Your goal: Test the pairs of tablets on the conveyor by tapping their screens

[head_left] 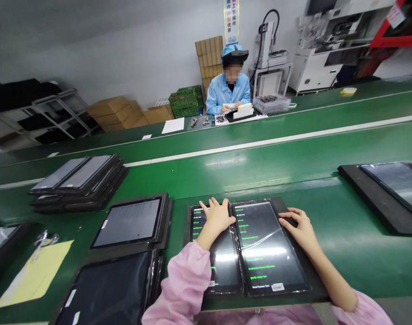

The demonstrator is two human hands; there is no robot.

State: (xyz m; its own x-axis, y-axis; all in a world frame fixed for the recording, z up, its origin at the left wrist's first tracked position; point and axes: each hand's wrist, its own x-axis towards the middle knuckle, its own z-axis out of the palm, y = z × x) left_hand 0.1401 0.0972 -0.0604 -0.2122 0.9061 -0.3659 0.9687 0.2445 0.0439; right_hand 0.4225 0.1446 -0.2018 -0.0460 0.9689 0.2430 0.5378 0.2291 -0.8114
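Note:
Two tablets lie side by side in a dark foam tray (278, 205) on the green bench before me. The right tablet (270, 253) shows a black screen with lines of green text and a white label at its lower edge. My left hand (215, 219) rests over the top of the left tablet (224, 262), fingers spread, covering part of its similar list. At the right tablet's upper right edge, my right hand (298, 225) has its thumb and fingers stretched out and slightly bent, touching the tablet's edge or the foam. Neither hand has lifted anything.
Left of the tray lie more tablets on foam, one grey-screened (127, 223) and one dark (107, 289). Farther off is a stack of tablet trays (79, 176). Yellow paper (36, 275) lies left; another foam tray (371, 198) right. A co-worker (228, 88) sits across the bench.

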